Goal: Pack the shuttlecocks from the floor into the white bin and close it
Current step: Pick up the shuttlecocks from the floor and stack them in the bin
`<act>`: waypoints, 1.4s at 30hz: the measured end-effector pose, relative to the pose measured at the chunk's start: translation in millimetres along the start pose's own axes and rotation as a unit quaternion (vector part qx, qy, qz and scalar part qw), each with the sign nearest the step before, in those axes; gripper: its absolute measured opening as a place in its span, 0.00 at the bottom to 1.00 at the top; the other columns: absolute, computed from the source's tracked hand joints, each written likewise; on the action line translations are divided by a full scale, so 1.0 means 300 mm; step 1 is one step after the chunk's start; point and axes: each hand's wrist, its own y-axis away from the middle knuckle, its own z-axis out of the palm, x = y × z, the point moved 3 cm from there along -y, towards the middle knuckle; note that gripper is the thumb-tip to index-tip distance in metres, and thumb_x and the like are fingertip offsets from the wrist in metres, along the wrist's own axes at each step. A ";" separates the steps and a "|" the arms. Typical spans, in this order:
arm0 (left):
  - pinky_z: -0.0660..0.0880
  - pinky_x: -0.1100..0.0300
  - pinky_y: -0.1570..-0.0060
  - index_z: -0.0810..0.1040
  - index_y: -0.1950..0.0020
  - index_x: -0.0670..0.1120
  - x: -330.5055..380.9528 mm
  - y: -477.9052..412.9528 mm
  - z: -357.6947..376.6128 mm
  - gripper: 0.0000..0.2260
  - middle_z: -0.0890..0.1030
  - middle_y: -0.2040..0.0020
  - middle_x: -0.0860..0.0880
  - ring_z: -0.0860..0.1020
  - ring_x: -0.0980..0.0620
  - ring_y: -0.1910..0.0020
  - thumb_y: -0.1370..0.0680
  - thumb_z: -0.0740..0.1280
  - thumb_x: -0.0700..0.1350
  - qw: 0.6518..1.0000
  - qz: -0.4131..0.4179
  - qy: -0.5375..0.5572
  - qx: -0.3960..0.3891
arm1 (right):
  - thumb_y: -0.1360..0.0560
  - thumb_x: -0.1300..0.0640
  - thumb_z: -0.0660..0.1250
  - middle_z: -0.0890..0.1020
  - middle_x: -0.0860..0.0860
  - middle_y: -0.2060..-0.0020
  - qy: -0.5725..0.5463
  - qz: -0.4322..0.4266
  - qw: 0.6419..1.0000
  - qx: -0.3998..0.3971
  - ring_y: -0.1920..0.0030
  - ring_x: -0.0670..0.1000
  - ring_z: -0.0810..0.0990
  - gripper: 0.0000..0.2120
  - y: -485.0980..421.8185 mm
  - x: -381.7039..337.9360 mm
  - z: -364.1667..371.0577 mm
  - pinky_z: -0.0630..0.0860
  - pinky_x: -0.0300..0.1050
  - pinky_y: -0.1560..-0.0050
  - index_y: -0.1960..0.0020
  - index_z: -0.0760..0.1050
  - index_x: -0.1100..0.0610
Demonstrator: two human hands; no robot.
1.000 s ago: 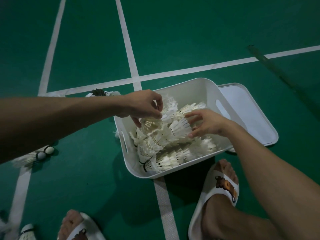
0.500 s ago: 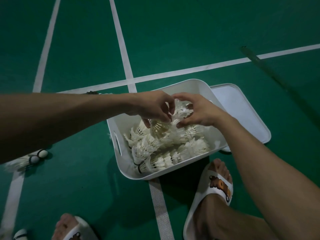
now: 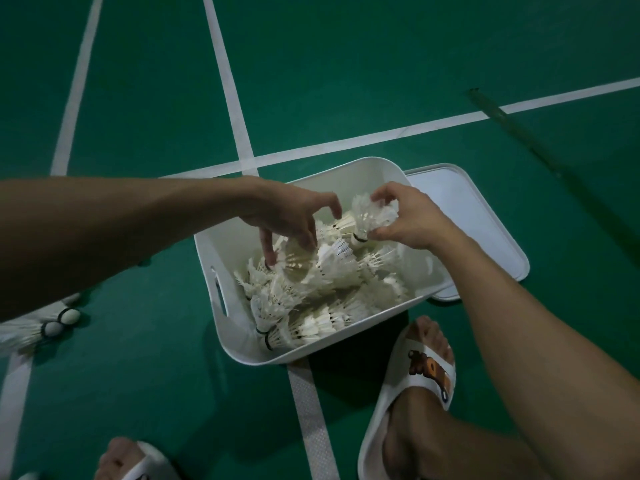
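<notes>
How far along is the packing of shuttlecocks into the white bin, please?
Many shuttlecocks lie in the white bin. The right hand holds another shuttlecock over it; the left hand reaches in among them. At least two shuttlecocks wait on the floor, and the lid lies beside the bin, off.
</notes>
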 end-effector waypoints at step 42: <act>0.81 0.44 0.63 0.61 0.26 0.59 -0.001 -0.102 0.055 0.31 0.68 0.32 0.42 0.71 0.41 0.42 0.22 0.65 0.34 0.985 -0.057 -0.144 -0.077 | 0.30 0.58 0.76 0.78 0.58 0.39 -0.037 0.071 0.977 -0.196 0.41 0.51 0.77 0.37 0.013 0.066 0.152 0.80 0.47 0.50 0.27 0.63 0.44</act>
